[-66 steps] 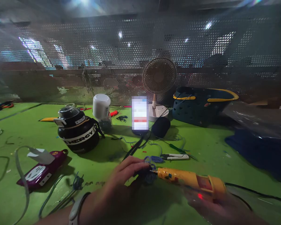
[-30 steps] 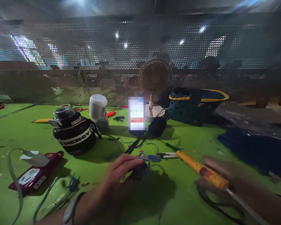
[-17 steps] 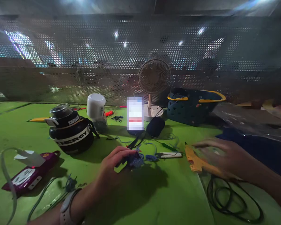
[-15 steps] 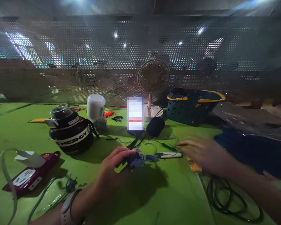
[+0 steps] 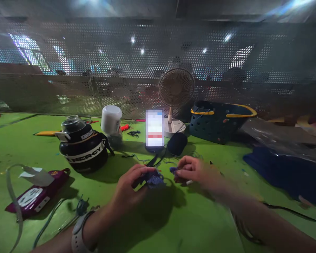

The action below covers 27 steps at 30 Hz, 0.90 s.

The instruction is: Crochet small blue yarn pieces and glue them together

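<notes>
My left hand [image 5: 133,184], a watch on its wrist, pinches a blue-purple crocheted piece [image 5: 155,179] just above the green table. To its right, my right hand [image 5: 191,170] is closed, with a smaller blue-purple crocheted piece [image 5: 173,170] at its thumb and fingertips. Under the right hand pokes out the white end of a pair of snips [image 5: 189,182]; the rest of the tool is hidden. Loose yarn [image 5: 171,162] lies just behind the hands. Beyond them a lit phone [image 5: 155,128] stands upright, its screen blurred, with a dark ball of yarn [image 5: 177,144] beside it.
A black jug [image 5: 84,154] and a white bottle [image 5: 111,119] stand at the left, behind a purple power strip [image 5: 37,193]. At the back are a fan [image 5: 176,88] and a dark basket [image 5: 213,123]. Navy cloth [image 5: 276,172] and a black cable [image 5: 292,209] lie right.
My right hand has moved left from beside the snips and closed on the smaller crocheted piece, lifting it slightly. My left hand keeps its hold. The view has shifted a little.
</notes>
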### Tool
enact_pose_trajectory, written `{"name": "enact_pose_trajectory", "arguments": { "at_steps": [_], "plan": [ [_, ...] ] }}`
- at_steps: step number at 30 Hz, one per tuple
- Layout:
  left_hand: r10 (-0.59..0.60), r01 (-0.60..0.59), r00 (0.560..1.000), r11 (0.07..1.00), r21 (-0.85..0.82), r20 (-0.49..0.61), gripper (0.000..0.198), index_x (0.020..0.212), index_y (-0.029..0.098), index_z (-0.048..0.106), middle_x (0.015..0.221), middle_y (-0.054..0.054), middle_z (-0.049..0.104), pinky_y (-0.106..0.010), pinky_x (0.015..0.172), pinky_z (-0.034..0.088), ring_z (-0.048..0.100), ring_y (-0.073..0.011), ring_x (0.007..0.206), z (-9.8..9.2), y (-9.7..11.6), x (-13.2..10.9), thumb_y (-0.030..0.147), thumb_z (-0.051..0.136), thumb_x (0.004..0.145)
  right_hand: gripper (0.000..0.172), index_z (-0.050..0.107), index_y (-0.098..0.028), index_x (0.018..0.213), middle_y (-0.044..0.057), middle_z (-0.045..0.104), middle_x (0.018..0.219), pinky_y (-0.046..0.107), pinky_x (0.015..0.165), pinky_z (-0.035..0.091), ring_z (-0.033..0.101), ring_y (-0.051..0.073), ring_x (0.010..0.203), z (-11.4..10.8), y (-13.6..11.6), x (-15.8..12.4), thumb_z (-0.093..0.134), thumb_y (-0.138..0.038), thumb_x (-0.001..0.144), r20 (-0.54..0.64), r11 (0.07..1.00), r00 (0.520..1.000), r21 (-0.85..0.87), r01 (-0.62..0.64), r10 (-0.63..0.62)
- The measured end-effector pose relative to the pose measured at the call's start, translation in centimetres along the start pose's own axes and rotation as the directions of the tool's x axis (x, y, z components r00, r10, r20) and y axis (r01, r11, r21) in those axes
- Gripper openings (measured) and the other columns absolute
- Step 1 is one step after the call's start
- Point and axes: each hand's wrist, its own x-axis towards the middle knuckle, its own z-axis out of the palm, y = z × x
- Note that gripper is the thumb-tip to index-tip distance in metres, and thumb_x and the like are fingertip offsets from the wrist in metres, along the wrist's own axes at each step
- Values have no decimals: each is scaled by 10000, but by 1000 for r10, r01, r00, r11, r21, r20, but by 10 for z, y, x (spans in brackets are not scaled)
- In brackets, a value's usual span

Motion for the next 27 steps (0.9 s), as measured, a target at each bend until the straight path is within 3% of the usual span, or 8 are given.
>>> {"name": "enact_pose_trajectory", "arguments": {
  "at_steps": [2,5,10,14,18,21,24,27],
  "plan": [
    [-34,35,999,997,-68,16,312,1016,165,691,948,-79,688,-274,729,609,709,-183,850,0,1,0,51,588,745,337,541,-169,1048,70,750,824,315,712,558,722,178,748,-3,-5,-4,725,-316,807,69,915,990,378,-139,122],
    [-59,61,998,991,-123,13,274,1017,161,694,955,-92,692,-267,746,607,716,-183,856,2,-2,-1,84,608,768,542,495,-177,1244,74,759,903,289,734,578,731,163,774,-4,-9,-9,757,-254,777,64,810,984,560,-173,165],
    [-1,-2,1000,996,-88,-32,318,1036,189,700,936,-74,698,-232,677,602,708,-165,805,7,-11,-3,81,611,751,244,645,-174,1068,80,745,988,295,727,604,722,173,849,-2,-10,-16,677,-184,826,15,770,985,621,-145,173],
    [-30,27,999,995,-92,-28,294,1017,186,706,930,-69,697,-242,685,606,708,-165,803,8,-14,-5,86,618,755,185,702,-187,982,61,742,959,293,710,600,717,164,835,0,-10,-16,675,-154,801,-19,770,986,627,-118,166],
    [-53,52,999,994,-96,-4,282,1022,180,706,974,-83,690,-256,729,606,715,-170,829,7,-11,-5,99,627,764,215,738,-169,967,56,746,890,235,619,555,689,123,706,1,-7,-14,703,-160,755,-85,843,987,534,-70,137],
    [-39,41,999,996,-75,29,298,1034,175,699,953,-83,689,-264,720,607,717,-178,838,6,-5,-3,73,613,767,239,746,-196,1002,49,757,878,258,628,534,676,131,687,4,-6,-17,683,-190,772,-139,940,987,341,-30,82],
    [2,0,1000,998,-56,23,310,1025,177,698,928,-72,686,-257,691,600,707,-174,823,6,2,-4,44,616,758,269,716,-250,1077,38,751,978,333,749,539,682,175,820,11,-8,-25,663,-248,813,-226,991,969,65,120,-102],
    [37,-37,999,999,-16,2,347,1036,190,693,910,-54,681,-266,698,590,688,-163,802,9,5,-7,11,636,744,145,719,-251,962,18,733,906,350,756,534,668,188,821,23,-11,-34,630,-245,848,-267,925,893,-222,308,-362]
  ]
}}
